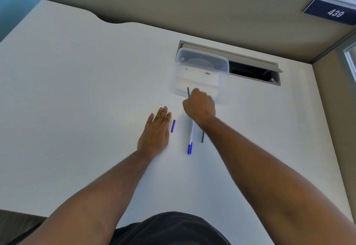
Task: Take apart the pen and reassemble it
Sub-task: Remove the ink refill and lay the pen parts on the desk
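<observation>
A white pen barrel with a blue cap (190,138) lies on the white desk (77,90), pointing toward me. Left of it rests a small blue pen piece (173,126). Right of it a thin dark grey rod (202,137) shows, partly hidden under my right forearm. My right hand (199,106) is closed in a fist just beyond the barrel's far end, gripping a second thin dark rod (188,92) that sticks out above the fingers. My left hand (156,131) lies flat on the desk, fingers together, beside the blue piece and holding nothing.
A clear plastic container (200,71) stands right behind my right hand. Behind it is an open cable slot (254,71) in the desk. A beige partition wall with a "439" sign (335,13) closes the back and right.
</observation>
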`<state>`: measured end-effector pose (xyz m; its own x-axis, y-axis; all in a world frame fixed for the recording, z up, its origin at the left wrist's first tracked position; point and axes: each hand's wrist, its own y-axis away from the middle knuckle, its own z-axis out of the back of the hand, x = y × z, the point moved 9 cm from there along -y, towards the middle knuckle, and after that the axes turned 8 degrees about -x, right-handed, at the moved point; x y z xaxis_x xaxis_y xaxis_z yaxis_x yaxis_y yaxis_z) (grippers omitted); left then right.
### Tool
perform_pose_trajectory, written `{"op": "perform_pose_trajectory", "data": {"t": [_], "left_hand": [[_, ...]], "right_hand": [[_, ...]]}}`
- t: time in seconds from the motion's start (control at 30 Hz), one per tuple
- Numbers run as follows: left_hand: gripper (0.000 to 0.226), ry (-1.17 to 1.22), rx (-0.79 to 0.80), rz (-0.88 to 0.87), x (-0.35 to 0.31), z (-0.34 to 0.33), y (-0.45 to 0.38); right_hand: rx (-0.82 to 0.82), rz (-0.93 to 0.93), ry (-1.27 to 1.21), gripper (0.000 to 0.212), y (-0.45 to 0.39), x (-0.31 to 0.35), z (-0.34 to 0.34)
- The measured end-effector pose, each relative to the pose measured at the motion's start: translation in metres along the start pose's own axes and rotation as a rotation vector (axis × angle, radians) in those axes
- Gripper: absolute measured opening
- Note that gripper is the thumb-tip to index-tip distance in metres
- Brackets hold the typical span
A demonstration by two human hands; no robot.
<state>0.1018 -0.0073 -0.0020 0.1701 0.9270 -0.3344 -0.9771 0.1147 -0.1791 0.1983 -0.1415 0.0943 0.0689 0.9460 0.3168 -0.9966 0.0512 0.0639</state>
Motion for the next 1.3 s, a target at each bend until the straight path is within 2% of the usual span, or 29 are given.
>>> {"op": "perform_pose_trajectory", "data": {"t": [0.17,0.27,0.47,0.77,1.1,1.3], "left_hand": [[0.053,0.017,-0.005,0.010,0.001,0.000,0.001],[0.052,0.019,-0.003,0.013,0.001,0.000,0.000],[0.053,0.030,0.006,0.019,0.002,-0.002,0.000],[0.055,0.030,-0.001,0.015,0.001,0.000,0.000],[0.056,0.015,0.017,0.010,0.002,-0.001,0.000],[0.055,0.023,0.011,0.015,0.001,0.001,0.000]], "right_hand": [[-0.146,0.158,0.006,0.021,-0.040,0.009,0.048],[-0.201,0.212,0.005,0.028,-0.059,0.007,0.062],[-0.170,0.267,0.172,0.026,-0.079,-0.001,0.058],[-0.147,0.298,0.252,0.027,-0.081,0.001,0.045],[-0.196,0.300,0.185,0.026,-0.077,-0.002,0.054],[-0.343,0.358,0.081,0.018,-0.053,-0.008,0.066]]}}
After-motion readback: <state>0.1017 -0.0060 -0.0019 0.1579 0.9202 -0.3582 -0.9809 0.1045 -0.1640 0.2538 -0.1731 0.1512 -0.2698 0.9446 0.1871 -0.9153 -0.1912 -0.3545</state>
